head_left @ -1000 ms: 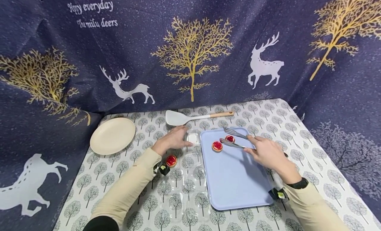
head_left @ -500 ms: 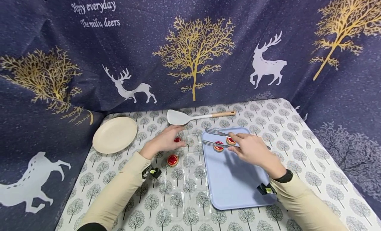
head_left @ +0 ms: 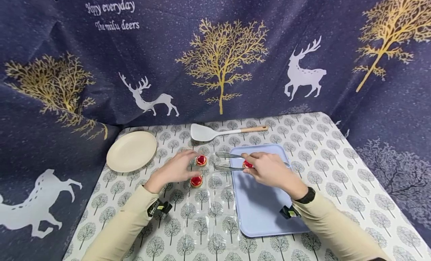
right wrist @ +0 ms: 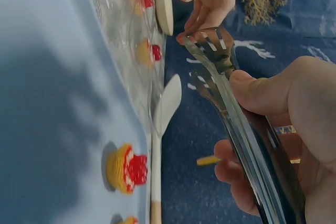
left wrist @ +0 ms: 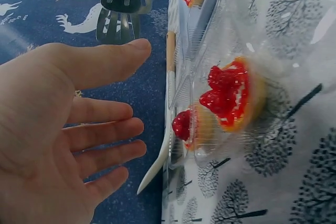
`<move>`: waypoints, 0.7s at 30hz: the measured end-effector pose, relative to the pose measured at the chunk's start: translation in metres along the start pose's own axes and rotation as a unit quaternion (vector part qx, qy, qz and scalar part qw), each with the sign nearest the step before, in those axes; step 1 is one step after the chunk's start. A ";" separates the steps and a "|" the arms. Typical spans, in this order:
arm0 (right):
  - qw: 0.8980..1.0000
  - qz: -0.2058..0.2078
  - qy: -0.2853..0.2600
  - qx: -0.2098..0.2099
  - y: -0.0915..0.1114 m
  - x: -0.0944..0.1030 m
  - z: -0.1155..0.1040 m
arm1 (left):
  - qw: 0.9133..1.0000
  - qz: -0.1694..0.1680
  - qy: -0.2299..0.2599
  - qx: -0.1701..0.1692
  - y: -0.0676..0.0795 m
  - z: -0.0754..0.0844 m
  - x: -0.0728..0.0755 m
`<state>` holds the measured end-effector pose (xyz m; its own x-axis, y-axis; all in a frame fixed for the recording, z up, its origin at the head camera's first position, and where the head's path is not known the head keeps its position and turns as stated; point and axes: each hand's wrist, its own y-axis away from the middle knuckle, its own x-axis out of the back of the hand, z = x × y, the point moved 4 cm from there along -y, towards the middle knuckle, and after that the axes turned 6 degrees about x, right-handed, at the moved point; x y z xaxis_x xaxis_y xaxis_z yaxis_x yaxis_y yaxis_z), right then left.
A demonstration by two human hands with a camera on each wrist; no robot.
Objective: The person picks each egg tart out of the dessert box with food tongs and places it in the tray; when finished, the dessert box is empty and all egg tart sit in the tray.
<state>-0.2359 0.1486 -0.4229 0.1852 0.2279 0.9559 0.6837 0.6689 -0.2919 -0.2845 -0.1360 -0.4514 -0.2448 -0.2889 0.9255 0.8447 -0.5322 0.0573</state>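
My right hand (head_left: pixel 271 171) grips metal tongs (right wrist: pixel 231 108), their slotted tips apart with nothing between them. They reach from over the blue tray (head_left: pixel 266 212) toward the clear plastic container (head_left: pixel 210 205). Straight fingers spread, my left hand (head_left: pixel 175 169) holds nothing and hovers just left of two red-topped tarts. The far tart (head_left: pixel 201 160) and the nearer tart (head_left: pixel 196 181) sit in the container's far left compartments. Below the tongs, a tart (right wrist: pixel 123 169) lies on the tray; another tart (right wrist: pixel 128 220) shows at the bottom edge of the right wrist view, hidden by my hand in the head view.
A white turner (head_left: pixel 203 133) with a wooden handle lies along the back of the table. To the left stands a cream plate (head_left: pixel 131 152). Behind the patterned tablecloth (head_left: pixel 323 182) hangs a dark blue curtain (head_left: pixel 151 59).
My right hand has carried the empty tongs leftward, across the tray toward the container. My left hand has drawn back to the left, uncovering the far tart in the container.
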 end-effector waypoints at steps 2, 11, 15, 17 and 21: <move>1.000 -0.001 -0.001 0.008 -0.004 -0.001 -0.004 | 1.000 0.004 0.004 -0.002 0.004 0.000 -0.001; 0.999 -0.019 0.026 0.035 -0.020 -0.010 -0.016 | 1.000 0.014 0.016 0.013 0.022 -0.010 -0.010; 0.998 -0.036 0.024 0.046 -0.025 -0.014 -0.023 | 0.999 0.021 0.018 0.018 0.029 -0.013 -0.014; 0.998 -0.043 0.020 0.050 -0.028 -0.016 -0.026 | 0.999 0.024 0.025 0.022 0.031 -0.014 -0.016; 0.997 -0.044 0.021 0.059 -0.032 -0.021 -0.031 | 0.999 0.029 0.031 0.019 0.033 -0.016 -0.020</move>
<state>-0.2398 0.1003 -0.4330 0.1582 0.1366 0.9779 0.6117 0.7639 -0.2057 -0.2592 -0.1607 -0.4742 -0.2220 -0.3675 0.9031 0.8760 -0.4819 0.0193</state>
